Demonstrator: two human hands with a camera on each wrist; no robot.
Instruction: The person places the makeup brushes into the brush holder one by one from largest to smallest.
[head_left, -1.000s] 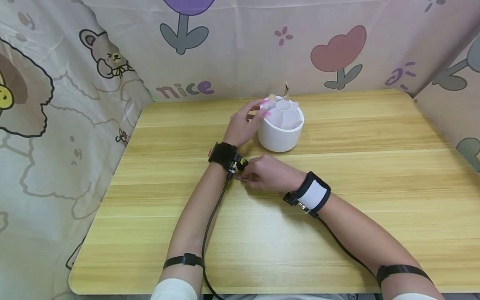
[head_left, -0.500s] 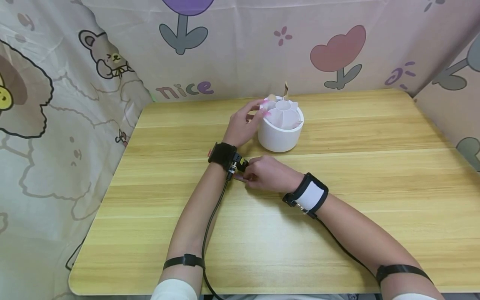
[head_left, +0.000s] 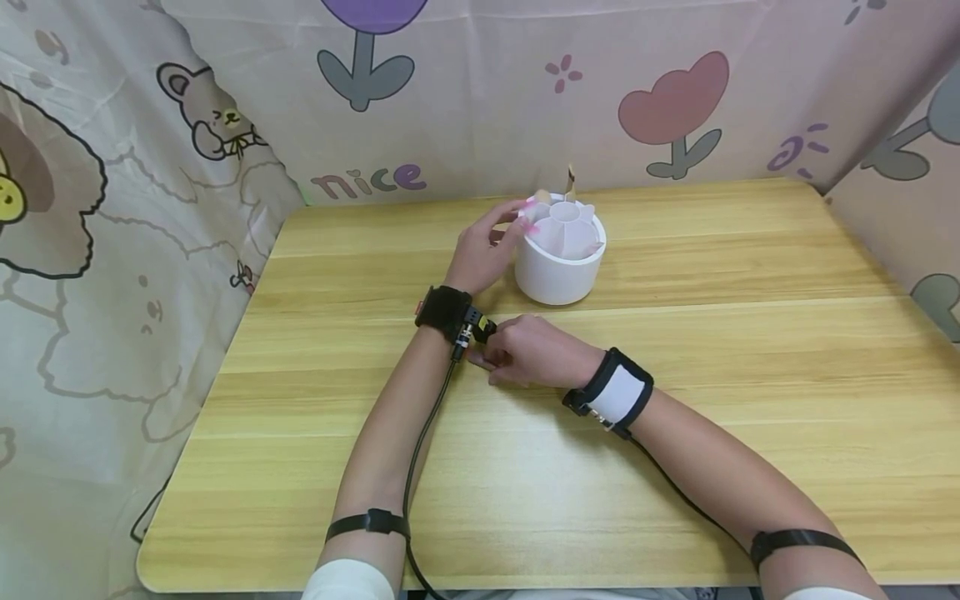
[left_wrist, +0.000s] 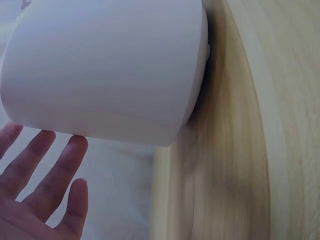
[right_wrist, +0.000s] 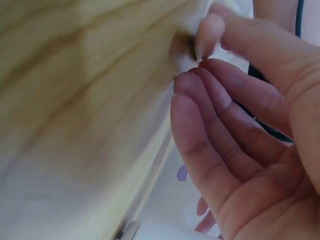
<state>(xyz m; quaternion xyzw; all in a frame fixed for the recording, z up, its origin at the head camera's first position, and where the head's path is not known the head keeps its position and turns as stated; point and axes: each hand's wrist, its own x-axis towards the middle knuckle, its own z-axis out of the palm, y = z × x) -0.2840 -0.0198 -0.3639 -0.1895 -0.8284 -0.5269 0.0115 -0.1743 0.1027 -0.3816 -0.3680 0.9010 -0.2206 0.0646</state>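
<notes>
A white round compartment organizer (head_left: pixel 558 277) stands on the wooden table near its back edge. My left hand (head_left: pixel 483 252) is at the organizer's left side, thumb and index fingertips at the rim. In the left wrist view, fairly straight fingers (left_wrist: pixel 60 170) touch or nearly touch its smooth wall. A thin gold piece (head_left: pixel 571 183) and a beige rounded item (head_left: pixel 543 196) show at the organizer's back. My right hand (head_left: pixel 536 350) is low over the table beside my left wrist, fingers bent. Its thumb and index tips (right_wrist: pixel 210 35) are close together; whether anything lies between them is unclear.
The wooden table (head_left: pixel 712 350) extends around both arms. A patterned cloth (head_left: pixel 480 100) hangs behind it, with more cloth at both sides. A black cable (head_left: pixel 420 450) runs along the left forearm. Wristbands with small cameras sit on both wrists.
The right hand has shifted very slightly toward me, and its fingers have changed position a little. The left hand and the organizer hold their places.
</notes>
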